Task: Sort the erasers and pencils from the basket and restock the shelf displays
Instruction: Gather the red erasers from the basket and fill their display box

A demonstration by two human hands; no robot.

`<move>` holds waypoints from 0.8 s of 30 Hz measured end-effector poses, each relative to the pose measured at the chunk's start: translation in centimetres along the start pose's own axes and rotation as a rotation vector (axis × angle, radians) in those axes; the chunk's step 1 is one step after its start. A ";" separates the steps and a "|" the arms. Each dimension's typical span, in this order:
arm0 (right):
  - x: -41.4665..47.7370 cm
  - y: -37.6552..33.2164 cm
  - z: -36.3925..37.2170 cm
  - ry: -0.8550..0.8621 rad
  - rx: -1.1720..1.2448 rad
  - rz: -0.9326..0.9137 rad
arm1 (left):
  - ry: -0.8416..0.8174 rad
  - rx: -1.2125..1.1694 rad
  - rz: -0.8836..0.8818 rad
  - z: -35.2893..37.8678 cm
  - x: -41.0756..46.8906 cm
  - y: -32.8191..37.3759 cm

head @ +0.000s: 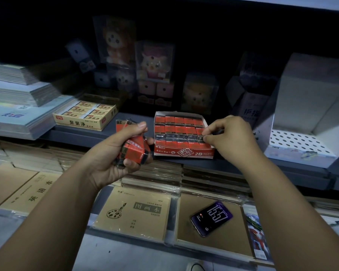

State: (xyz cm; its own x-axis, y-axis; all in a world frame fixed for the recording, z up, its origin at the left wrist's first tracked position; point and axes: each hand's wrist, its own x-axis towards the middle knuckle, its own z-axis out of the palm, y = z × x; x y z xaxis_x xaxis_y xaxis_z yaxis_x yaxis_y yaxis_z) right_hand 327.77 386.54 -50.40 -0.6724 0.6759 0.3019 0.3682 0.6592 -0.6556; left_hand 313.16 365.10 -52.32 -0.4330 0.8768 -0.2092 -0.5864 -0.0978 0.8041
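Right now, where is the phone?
In the head view, the phone lies low and right of centre on a brown notebook, beside the palette-cover notebook.

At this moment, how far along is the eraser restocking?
The red display box already looks nearly full. The right hand pinches an eraser at its right end; the left hand grips a bunch of erasers yet to place. No pencils or basket show.

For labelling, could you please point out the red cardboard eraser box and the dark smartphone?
Red cardboard eraser box (pixel 184 152): head view, front panel.
Dark smartphone (pixel 211 218): head view, screen centre.
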 end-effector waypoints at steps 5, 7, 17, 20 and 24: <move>-0.5 -1.7 1.0 0.123 -0.083 -0.115 | 0.041 0.022 0.000 0.3 -0.1 -0.1; -0.7 -3.2 2.0 0.103 0.032 -0.167 | 0.038 0.022 0.004 0.2 -0.2 -0.1; -1.3 -8.5 5.2 -0.324 0.639 -0.104 | -0.034 0.083 -0.005 -1.2 0.0 0.0; -0.9 -8.3 5.3 -0.388 0.682 -0.094 | -0.030 0.129 -0.007 -1.4 0.0 0.1; -0.6 -8.0 4.6 -0.475 0.721 -0.065 | -0.010 0.190 -0.023 -1.4 -0.3 0.1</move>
State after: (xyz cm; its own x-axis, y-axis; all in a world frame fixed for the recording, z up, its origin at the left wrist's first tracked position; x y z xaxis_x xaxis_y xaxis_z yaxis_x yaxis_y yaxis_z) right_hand 322.26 379.29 -48.55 -0.9343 0.3287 0.1379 -0.0689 0.2130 -0.9746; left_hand 312.28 364.19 -53.00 -0.4137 0.8823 -0.2244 -0.4557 0.0127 0.8901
